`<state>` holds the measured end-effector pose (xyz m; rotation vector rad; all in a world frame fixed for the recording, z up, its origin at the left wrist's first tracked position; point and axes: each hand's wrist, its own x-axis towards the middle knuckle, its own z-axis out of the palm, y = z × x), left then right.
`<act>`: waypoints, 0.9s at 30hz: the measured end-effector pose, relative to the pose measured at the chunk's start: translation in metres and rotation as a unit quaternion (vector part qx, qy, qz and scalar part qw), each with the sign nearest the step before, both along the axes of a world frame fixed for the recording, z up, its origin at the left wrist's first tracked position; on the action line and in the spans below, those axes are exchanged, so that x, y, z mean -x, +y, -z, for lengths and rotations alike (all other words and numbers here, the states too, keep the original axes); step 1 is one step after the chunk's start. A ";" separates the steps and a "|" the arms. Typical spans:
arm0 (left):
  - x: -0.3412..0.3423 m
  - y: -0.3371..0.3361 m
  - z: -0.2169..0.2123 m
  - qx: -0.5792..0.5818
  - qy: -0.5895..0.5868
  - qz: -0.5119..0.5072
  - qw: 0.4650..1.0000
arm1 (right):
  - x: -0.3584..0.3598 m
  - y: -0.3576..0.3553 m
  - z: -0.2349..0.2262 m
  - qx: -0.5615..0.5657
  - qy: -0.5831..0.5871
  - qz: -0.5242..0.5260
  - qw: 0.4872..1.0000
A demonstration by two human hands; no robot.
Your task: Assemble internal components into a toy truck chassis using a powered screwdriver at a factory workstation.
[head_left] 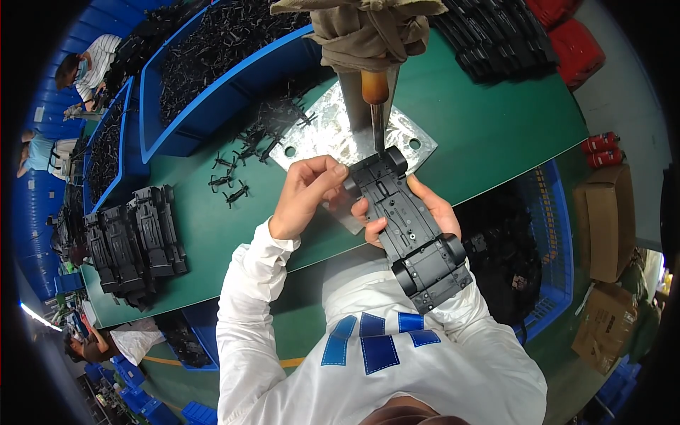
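Both hands hold a black plastic toy-car chassis above the green desk: the left hand pinches its front corner, and the right hand supports it from beneath. The chassis front sits just under the tip of a mounted screwdriver, which hangs over a silver metal plate. Small black parts lie scattered on the desk, stacked chassis rest at the left edge, and blue bins of black parts stand beyond.

right hand: mostly hidden beneath the black toy car chassis
screwdriver: top wrapped in cloth
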<state>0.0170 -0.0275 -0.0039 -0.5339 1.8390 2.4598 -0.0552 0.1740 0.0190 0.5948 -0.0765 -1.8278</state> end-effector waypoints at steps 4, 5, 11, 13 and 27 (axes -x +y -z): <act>0.001 0.000 -0.001 0.002 0.002 0.000 1.000 | 0.000 0.000 -0.001 -0.006 0.004 0.000 1.000; 0.000 0.000 -0.001 0.002 0.002 0.000 1.000 | 0.000 0.000 -0.002 -0.006 0.004 0.000 1.000; 0.000 -0.001 0.000 0.002 0.005 0.004 1.000 | -0.001 0.000 -0.003 -0.009 0.009 0.003 1.000; 0.000 0.000 -0.001 0.000 -0.004 0.001 1.000 | 0.000 0.001 -0.002 -0.009 0.006 0.000 1.000; 0.001 -0.001 -0.001 0.006 -0.005 0.004 1.000 | 0.000 0.003 0.002 -0.007 0.016 -0.004 1.000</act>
